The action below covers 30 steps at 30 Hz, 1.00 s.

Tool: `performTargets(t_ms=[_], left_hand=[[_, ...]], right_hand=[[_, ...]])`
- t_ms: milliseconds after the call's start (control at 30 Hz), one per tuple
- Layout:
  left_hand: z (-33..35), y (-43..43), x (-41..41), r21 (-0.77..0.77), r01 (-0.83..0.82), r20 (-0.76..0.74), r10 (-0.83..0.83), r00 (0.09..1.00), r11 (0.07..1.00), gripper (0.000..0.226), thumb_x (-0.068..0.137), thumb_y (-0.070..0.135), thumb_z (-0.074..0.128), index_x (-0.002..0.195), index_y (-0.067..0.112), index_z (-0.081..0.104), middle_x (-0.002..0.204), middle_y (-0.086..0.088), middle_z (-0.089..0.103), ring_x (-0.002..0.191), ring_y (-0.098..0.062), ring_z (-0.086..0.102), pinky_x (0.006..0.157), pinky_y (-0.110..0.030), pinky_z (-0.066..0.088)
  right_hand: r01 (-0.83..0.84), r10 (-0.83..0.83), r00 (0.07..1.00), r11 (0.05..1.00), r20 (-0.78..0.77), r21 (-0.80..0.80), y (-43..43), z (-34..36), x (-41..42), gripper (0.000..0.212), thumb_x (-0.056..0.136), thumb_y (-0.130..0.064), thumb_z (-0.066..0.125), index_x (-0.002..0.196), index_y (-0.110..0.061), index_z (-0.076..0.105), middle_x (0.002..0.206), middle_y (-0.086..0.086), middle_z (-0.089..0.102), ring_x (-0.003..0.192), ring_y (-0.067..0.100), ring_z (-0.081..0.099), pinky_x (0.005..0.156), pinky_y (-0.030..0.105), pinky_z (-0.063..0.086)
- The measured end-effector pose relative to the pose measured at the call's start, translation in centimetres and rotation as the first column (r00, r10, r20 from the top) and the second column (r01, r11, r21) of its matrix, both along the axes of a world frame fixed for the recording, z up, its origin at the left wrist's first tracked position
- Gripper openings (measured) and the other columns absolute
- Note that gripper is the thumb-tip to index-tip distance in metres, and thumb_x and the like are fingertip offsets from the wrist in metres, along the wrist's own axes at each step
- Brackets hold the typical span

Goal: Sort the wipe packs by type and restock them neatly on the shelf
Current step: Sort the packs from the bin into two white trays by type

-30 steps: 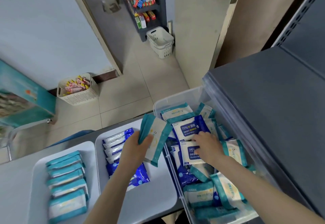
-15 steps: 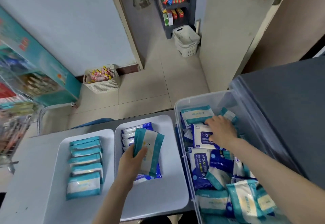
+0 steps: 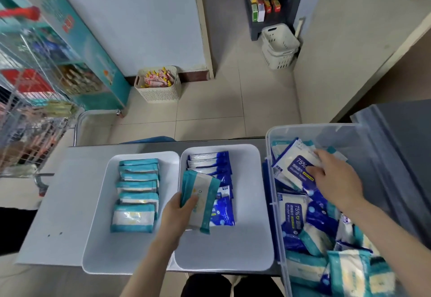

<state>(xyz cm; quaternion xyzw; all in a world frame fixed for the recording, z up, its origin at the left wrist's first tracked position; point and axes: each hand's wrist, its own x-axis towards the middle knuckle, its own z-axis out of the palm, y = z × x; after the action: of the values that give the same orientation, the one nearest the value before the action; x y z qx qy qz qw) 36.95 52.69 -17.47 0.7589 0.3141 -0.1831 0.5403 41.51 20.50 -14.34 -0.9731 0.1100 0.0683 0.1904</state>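
The left hand grips one teal-edged white wipe pack above the right white rectangular tray, which carries a row of blue packs. At 9 o'clock, the left white tray carries six teal packs. At 3 o'clock, the right hand pinches one blue-labelled white alcohol wipe pack inside the clear plastic bin.

Right hand has lifted a blue alcohol pack clear of the bin's far corner. Left hand has lowered its teal pack over the blue tray.
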Motion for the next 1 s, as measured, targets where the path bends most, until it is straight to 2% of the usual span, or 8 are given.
performTargets(t_ms=[200,333,533,700,733,833,900,1000], left_hand=[[0.0,2.8,0.9,0.01,0.007,0.041,-0.008,0.999,1.0,0.015,0.095,0.025,0.056,0.103,0.013,0.058,0.094,-0.008,0.065,0.081,-0.022,0.061,0.075,-0.046,0.056],[0.0,6.6,1.2,0.058,-0.008,0.084,0.003,0.996,0.998,0.015,0.093,0.025,0.059,0.1,0.011,0.059,0.093,-0.009,0.066,0.077,-0.021,0.061,0.065,-0.033,0.051],[-1.6,13.4,0.0,0.26,0.109,0.036,-0.122,0.992,0.959,0.008,0.09,0.025,0.063,0.087,0.019,0.06,0.079,-0.005,0.064,0.071,-0.022,0.059,0.061,-0.033,0.045],[-5.0,18.6,-1.5,0.405,0.501,-0.256,-0.43,0.865,0.765,0.012,0.083,0.037,0.066,0.078,0.034,0.056,0.076,0.007,0.061,0.076,-0.021,0.059,0.069,-0.032,0.046],[-5.5,19.4,-1.6,0.417,0.575,-0.319,-0.479,0.818,0.704,0.009,0.082,0.041,0.065,0.085,0.035,0.06,0.085,0.008,0.063,0.084,-0.02,0.061,0.074,-0.032,0.049],[-6.3,20.7,-1.2,0.445,0.728,-0.449,-0.573,0.685,0.521,0.038,0.088,0.042,0.06,0.125,0.033,0.056,0.125,0.006,0.058,0.114,-0.018,0.056,0.092,-0.03,0.045],[-6.7,21.2,-0.6,0.457,0.784,-0.494,-0.613,0.616,0.42,0.042,0.092,0.037,0.056,0.133,0.033,0.05,0.133,0.007,0.053,0.121,-0.017,0.052,0.095,-0.027,0.041],[-7.8,21.8,0.1,0.457,0.81,-0.499,-0.648,0.576,0.369,0.043,0.091,0.036,0.057,0.134,0.036,0.049,0.133,0.009,0.053,0.12,-0.015,0.052,0.096,-0.026,0.043]], right_hand=[[-0.087,0.085,0.996,0.979,0.021,0.182,7.0,2.7,0.0,0.034,0.091,-0.034,0.057,0.122,-0.021,0.053,0.111,-0.001,0.063,0.1,0.022,0.057,0.079,0.036,0.044],[-0.259,0.288,0.948,0.946,-0.137,0.194,12.1,0.1,-1.2,0.025,0.088,-0.036,0.057,0.112,-0.029,0.052,0.098,-0.008,0.058,0.086,0.015,0.052,0.065,0.029,0.033],[-0.387,0.438,0.843,0.897,-0.313,0.213,18.1,-6.4,-4.1,0.032,0.084,-0.03,0.055,0.115,-0.026,0.054,0.109,-0.006,0.061,0.097,0.019,0.056,0.068,0.027,0.033],[-0.598,0.562,0.675,0.796,-0.478,0.091,20.6,-11.0,-6.0,0.02,0.085,-0.011,0.057,0.104,-0.013,0.051,0.108,0.007,0.059,0.084,0.024,0.052,0.068,0.032,0.037],[-0.598,0.56,0.673,0.796,-0.484,0.09,20.8,-11.5,-6.0,0.022,0.084,-0.009,0.057,0.105,-0.014,0.052,0.108,0.006,0.06,0.086,0.024,0.055,0.069,0.031,0.04],[-0.592,0.561,0.698,0.802,-0.444,0.082,21.6,-12.0,-5.3,0.028,0.084,-0.011,0.058,0.111,-0.016,0.054,0.108,0.002,0.06,0.094,0.021,0.059,0.077,0.031,0.047],[-0.589,0.558,0.723,0.806,-0.407,0.058,22.4,-12.1,-4.8,0.029,0.084,-0.011,0.057,0.112,-0.017,0.054,0.108,0.0,0.06,0.094,0.019,0.06,0.076,0.028,0.046],[-0.584,0.545,0.756,0.812,-0.364,0.004,23.3,-12.3,-3.9,0.028,0.083,-0.009,0.056,0.109,-0.018,0.055,0.106,-0.003,0.06,0.093,0.018,0.059,0.068,0.027,0.04]])
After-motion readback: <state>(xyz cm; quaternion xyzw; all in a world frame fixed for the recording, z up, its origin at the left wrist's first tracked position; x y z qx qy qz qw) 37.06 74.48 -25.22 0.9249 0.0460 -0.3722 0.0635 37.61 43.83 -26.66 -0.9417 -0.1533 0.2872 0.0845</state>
